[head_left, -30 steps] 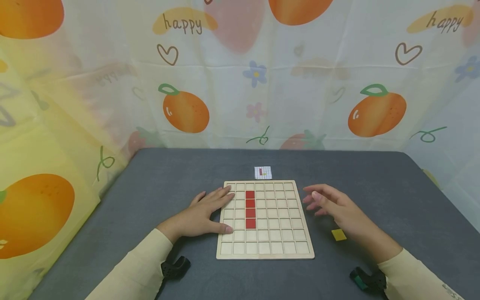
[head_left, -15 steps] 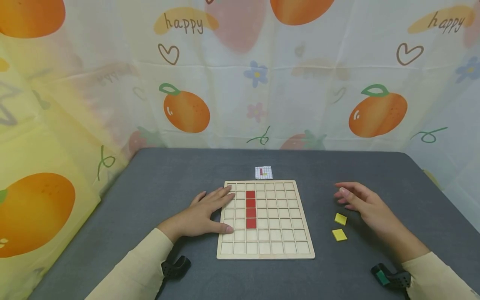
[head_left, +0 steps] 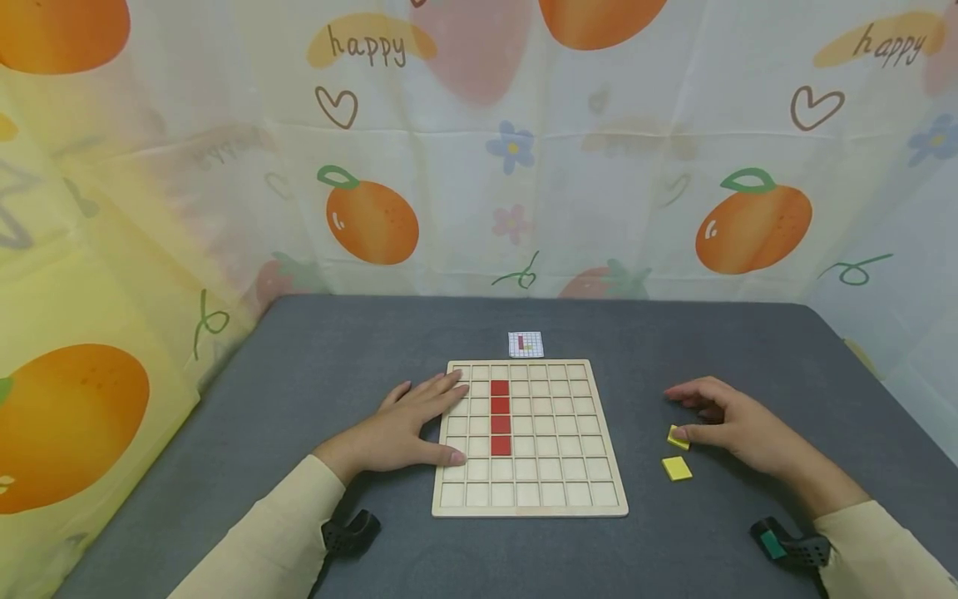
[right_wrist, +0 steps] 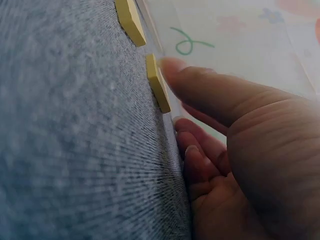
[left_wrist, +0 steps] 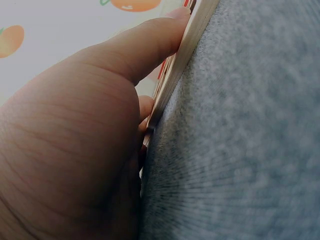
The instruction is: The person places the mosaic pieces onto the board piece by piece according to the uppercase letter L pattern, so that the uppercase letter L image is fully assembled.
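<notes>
My left hand (head_left: 404,426) rests flat with spread fingers on the left edge of a wooden grid board (head_left: 530,509). Its thumb lies on the board's rim, also seen in the left wrist view. A column of red squares (head_left: 500,415) fills several cells left of the middle. To the right of the board, my right hand (head_left: 737,423) hovers low with its thumb on or just over the farther yellow square tile (right_wrist: 155,82). The other fingers bend loosely beyond it, not gripping it. A second yellow tile (head_left: 677,469) lies flat, nearer the front.
A small printed card (head_left: 525,344) with a grid pattern lies just behind the board. The grey table (head_left: 359,333) ends at a hanging cloth (head_left: 449,150) printed with oranges. Black wrist devices (head_left: 352,534) sit below both hands.
My right hand has moved right, away from the board, uncovering the farther yellow tile, and its thumb has then come down to that tile. My left hand has stayed in place.
</notes>
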Available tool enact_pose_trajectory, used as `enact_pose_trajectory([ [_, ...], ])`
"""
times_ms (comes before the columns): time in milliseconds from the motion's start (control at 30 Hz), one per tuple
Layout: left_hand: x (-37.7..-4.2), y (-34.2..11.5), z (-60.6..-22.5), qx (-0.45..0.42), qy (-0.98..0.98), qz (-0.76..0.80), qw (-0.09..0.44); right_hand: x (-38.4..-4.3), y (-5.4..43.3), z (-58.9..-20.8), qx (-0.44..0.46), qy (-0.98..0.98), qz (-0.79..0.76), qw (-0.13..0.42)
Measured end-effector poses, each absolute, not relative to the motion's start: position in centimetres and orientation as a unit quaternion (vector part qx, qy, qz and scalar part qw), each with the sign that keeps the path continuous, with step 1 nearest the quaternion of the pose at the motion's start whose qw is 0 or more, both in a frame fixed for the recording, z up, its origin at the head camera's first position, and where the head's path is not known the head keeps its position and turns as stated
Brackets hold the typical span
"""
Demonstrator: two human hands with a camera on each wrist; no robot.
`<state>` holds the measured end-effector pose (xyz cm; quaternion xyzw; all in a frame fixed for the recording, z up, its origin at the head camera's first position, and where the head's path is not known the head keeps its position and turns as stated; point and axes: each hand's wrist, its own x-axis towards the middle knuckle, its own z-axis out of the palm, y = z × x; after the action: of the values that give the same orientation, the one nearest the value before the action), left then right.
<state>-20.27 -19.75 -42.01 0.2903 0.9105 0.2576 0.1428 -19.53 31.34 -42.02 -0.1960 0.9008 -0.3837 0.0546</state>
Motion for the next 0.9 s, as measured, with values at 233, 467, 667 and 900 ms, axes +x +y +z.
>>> enact_pose_trajectory([
  [233, -20.3, -19.8, -42.0, 0.29, 0.911, 0.258, 0.143, -19.5, 31.2, -42.0, -0.214, 0.901, -0.372, 0.057],
  [467, -20.3, -19.8, -42.1, 0.289, 0.91, 0.261, 0.143, -19.4, 30.6, -42.0, -0.213, 0.902, -0.371, 0.056],
  [667, -20.3, -19.7, -42.0, 0.287, 0.91, 0.259, 0.147, -19.1, 30.2, -41.7, -0.206, 0.896, -0.392, 0.032],
  [900, -20.3, -19.7, -42.0, 0.287, 0.91, 0.26, 0.146, -18.9, 29.6, -41.3, -0.162, 0.909, -0.383, 0.033],
])
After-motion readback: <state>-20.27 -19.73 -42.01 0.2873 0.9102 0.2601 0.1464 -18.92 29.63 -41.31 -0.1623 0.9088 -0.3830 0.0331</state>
